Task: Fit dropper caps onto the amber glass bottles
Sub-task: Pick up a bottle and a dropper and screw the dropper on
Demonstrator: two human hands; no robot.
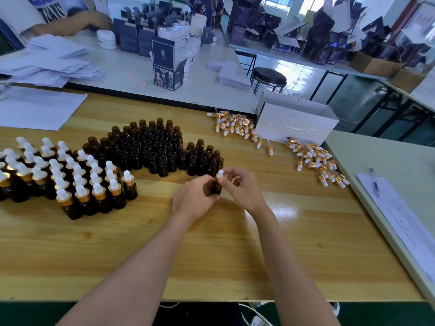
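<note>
Your left hand (pixel 195 196) grips a bottle (pixel 216 188) over the worktop (pixel 211 250), and your right hand (pixel 242 189) pinches the cap (pixel 220 174) on its neck. Likely next: twist it down straight. Left of the bottle stand capped ones (pixel 82 184). Open bottles (pixel 153 147) crowd just behind it, and loose caps (pixel 313 158) lie to its right.
</note>
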